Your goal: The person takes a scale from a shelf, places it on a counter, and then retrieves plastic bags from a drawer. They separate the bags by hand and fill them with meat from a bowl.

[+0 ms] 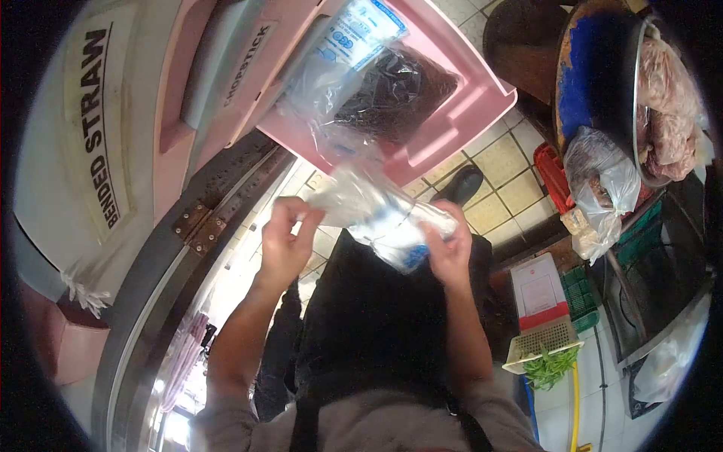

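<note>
A clear plastic bag [392, 222] with white and blue contents or print is stretched between my two hands, in front of my dark apron. My left hand [288, 239] pinches the loose, crinkled end of the bag between thumb and fingers. On the other side, my right hand [449, 248] grips the fuller end, thumb on top. Just beyond the bag, a pink drawer [482, 102] is pulled out. Inside it lie a blue-and-white printed plastic pack [343, 56] and a clear-wrapped pack of dark items [399, 90]. What exactly the held bag contains is blurred.
Drawer fronts labelled "BENDED STRAW" [94, 128] and "CHOPSTICK" [245, 64] stand at left. At right are a metal bowl of raw meat [666, 113], a tied plastic bag [600, 173], a green crate [580, 297] and a basket with green vegetables [550, 368].
</note>
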### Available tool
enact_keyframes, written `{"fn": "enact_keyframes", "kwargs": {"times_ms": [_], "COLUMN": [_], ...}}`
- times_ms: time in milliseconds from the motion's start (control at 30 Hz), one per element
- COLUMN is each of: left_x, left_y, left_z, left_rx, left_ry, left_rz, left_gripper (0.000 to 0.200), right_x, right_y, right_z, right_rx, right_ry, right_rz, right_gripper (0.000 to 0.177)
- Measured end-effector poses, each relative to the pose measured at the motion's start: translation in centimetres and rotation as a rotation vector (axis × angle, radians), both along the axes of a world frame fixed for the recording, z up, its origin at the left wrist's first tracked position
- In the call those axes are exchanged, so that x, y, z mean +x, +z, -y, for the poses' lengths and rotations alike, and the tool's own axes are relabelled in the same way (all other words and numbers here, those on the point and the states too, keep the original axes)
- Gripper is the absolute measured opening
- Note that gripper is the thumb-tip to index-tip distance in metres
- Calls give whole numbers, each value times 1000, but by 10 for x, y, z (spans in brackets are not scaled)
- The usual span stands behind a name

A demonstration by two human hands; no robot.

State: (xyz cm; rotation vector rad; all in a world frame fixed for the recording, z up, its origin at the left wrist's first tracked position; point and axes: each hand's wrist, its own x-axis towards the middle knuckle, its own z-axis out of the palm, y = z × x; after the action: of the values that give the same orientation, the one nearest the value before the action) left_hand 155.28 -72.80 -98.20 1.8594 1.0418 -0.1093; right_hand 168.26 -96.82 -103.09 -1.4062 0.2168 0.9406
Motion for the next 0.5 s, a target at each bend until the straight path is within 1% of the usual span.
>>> {"fn": "enact_keyframes", "kwargs": {"times_ms": [33, 100, 133, 167, 200, 267, 300, 333, 367, 400, 433, 467, 500], "left_x": [-1, 8, 10, 10, 13, 10, 10, -2, -10, -6, -4, -9, -32], "left_y": [9, 22, 23, 18, 17, 8, 9, 9, 8, 21, 35, 48, 51], "left_z": [-2, 3, 9, 9, 12, 11, 7, -2, -12, -28, -33, -32, -25], "left_rx": [-172, -410, -474, -414, -512, -440, -331, -252, -316, -341, -318, -297, -260], "left_ry": [125, 210, 174, -58, -10, 238, 319, 361, 624, 818, 802, 784, 687], "left_rz": [-43, -85, -86, -120, -128, -124, -119, -181, 34, 197, 221, 248, 163], "left_gripper": [36, 62, 71, 72, 51, 26, 17, 21, 29, 34, 32, 29, 28], "right_x": [-5, -9, -8, -7, -6, -2, 0, -2, -5, -6, -2, -1, 1], "right_y": [-5, -11, -11, -12, -13, -10, -9, -14, -22, -28, -32, -40, -39], "right_z": [1, 0, -2, -4, -6, -8, -7, -1, 9, 15, 19, 25, 20], "right_rx": [-5, -54, -55, -53, -52, -26, -20, -47, -70, -86, -38, 5, 0], "right_ry": [-49, -111, -116, -121, -128, -19, 34, -34, -101, -169, -325, -407, -418], "right_rz": [-24, -41, -56, -69, -82, -28, 0, -57, -118, -179, -260, -277, -269], "right_gripper": [35, 36, 36, 35, 35, 34, 33, 33, 33, 34, 37, 41, 42]}}
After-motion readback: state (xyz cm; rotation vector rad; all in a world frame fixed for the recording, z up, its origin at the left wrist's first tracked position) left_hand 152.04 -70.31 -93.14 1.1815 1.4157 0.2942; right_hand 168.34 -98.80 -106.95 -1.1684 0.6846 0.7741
